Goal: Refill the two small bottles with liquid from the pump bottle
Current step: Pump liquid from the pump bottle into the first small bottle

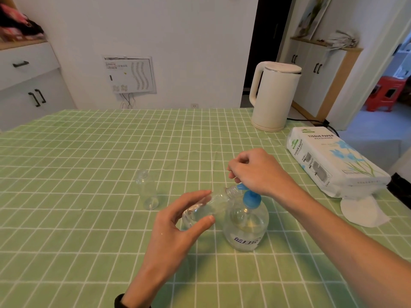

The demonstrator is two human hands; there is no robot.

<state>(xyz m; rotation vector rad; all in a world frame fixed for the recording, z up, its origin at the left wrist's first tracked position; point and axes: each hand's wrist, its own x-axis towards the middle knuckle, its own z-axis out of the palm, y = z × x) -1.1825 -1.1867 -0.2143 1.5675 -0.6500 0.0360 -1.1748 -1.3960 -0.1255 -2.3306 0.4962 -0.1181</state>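
The pump bottle (245,227), clear with a blue pump top, stands upright on the near middle of the table, a little to the right. Its blue nozzle (241,186) points left. The right hand (255,172) sits on top of the pump head with its fingers curled in. From where I stand I cannot tell whether they grip the head or just bear down on it, since the hand hides it. Just left of the pump bottle, the left hand (178,227) holds the tilted small bottle (204,211), thumb on the near side and fingers wrapped round the far side. This bottle leans with its base low and to the left, and its open threaded mouth is raised to the right, right up against the nozzle. The second small bottle (148,191) stands upright and uncapped farther left, apart from both hands. All of this rests on a green checked tablecloth (89,163). A white kettle (273,96) stands at the far right, a pack of tissue paper (333,161) lies nearer along the right edge, and a loose white tissue (360,211) lies just in front of the pack.
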